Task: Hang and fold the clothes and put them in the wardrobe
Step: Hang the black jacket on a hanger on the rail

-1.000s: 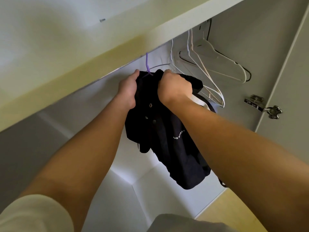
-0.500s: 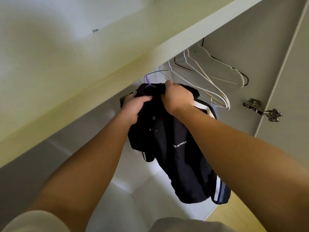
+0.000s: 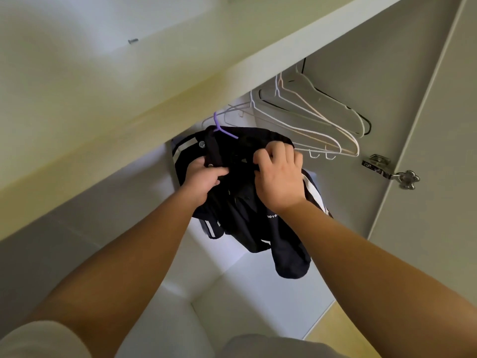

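A black shirt with white stripes and snap buttons hangs on a purple hanger inside the wardrobe, under the shelf. My left hand grips the shirt's button placket on the left side. My right hand pinches the fabric near the collar on the right. Only the purple hanger's hook and one shoulder show above the cloth; the rail is hidden by the shelf.
Several empty white and pale hangers hang to the right of the shirt. A pale shelf runs overhead. The wardrobe door stands open at right with a metal hinge. The white wardrobe floor lies below.
Both hands have slid down from the hanger's top onto the shirt front. The shirt now spreads wider on the hanger, its striped left shoulder showing.
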Available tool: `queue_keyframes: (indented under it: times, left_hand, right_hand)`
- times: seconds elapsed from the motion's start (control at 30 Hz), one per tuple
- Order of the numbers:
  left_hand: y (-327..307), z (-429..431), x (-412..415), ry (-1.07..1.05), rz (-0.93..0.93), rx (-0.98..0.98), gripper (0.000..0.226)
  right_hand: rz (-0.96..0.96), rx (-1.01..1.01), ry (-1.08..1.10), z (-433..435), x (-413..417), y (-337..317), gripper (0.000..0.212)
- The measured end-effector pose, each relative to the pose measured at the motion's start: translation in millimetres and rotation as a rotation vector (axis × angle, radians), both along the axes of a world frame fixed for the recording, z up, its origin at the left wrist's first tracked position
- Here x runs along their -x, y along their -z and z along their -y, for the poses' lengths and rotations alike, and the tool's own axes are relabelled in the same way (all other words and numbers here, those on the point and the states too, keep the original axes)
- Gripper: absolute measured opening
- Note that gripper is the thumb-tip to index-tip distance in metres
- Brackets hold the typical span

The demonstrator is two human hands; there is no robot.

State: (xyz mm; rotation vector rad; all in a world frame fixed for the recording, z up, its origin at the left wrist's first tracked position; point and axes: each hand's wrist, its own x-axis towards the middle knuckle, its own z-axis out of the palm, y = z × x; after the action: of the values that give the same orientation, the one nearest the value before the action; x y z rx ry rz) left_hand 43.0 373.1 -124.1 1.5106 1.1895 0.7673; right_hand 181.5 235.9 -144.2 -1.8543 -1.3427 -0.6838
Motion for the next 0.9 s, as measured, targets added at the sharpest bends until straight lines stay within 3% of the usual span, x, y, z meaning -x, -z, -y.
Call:
queue_keyframes:
  times: [0.17,0.3,0.47,0.57,0.67,0.9]
  left_hand:
    - [3,0,3,0.089,-0.072,-0.089,0.036]
    - [21,-2,3,0.138,-0.001,0.002,0.036]
    - [56,2,0,0.110,-0.047,0.109,0.027]
    - [77,1,-6,0.056,-0.020,0.114,0.027]
    - [105,2,-7,0.062,-0.018,0.117,0.035]
    - [198,-14,-13,0.094,-0.126,-0.157,0.018]
  right_hand:
    - [0.043,0.039,0.071,6,5,15,0.024]
    - [0.059,0.117,0.023,15,6,34,0.021]
    - [-0.170,0.621,-0.096,18,8,70,0.040]
    - [-0.328,0.829,-0.160,12,12,96,0.050]
    - [-0.367,0.984,-0.200,9,17,125,0.056]
    - [-0.435,0.912,-0.196,3,15,194,0.051]
